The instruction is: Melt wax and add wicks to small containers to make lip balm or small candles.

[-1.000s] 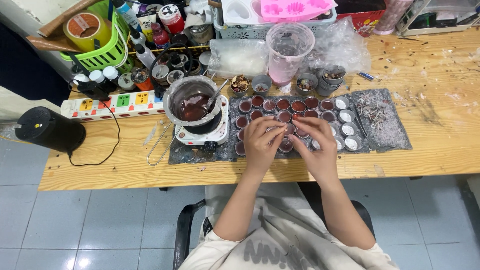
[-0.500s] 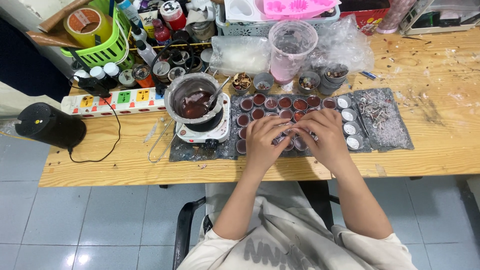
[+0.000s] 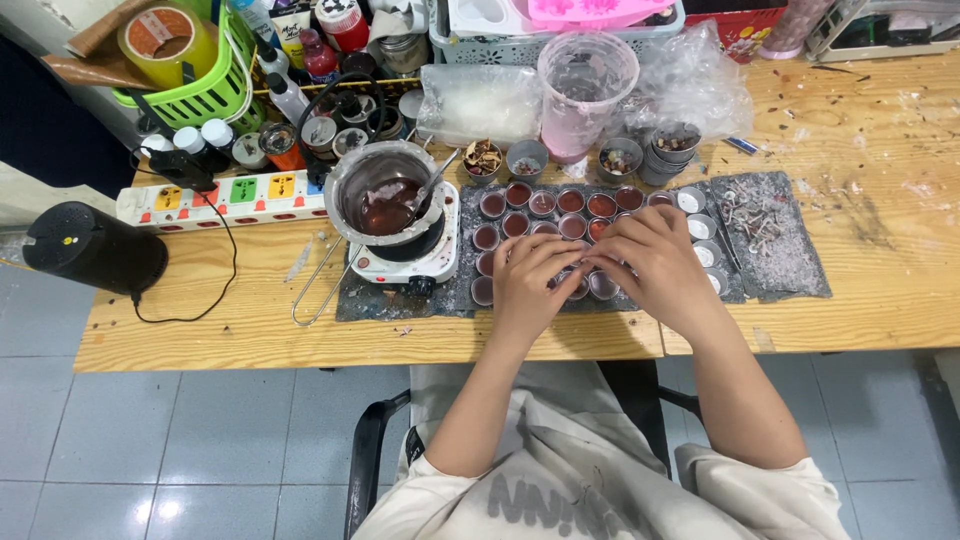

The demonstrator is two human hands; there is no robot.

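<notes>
Grey floor tiles show under a long wooden bench (image 3: pixel 240 330), and honestly the key bit is hidden: your two hands sit right on top of the front cups, so you can't see what's under your fingers or whether anything is actually pinched there. Top edge of the shot cuts off the baskets and jars at the back.

Around you: a metal pot (image 3: pixel 385 195) of dark brown melt with a spoon in it sits on a small white hot plate (image 3: pixel 400 262), just left of the grey mat with the rows of small round cups (image 3: pixel 545 205), most filled reddish brown. A pink measuring jug (image 3: pixel 585 95) stands behind them, a colourful power strip (image 3: pixel 225 198) to the left, a black cylinder (image 3: pixel 95 250) at the bench end.

Your left hand (image 3: pixel 530 285) and right hand (image 3: pixel 655 260) are curled, fingertips meeting over the front row of cups, touching it; the exact grip can't be told.
</notes>
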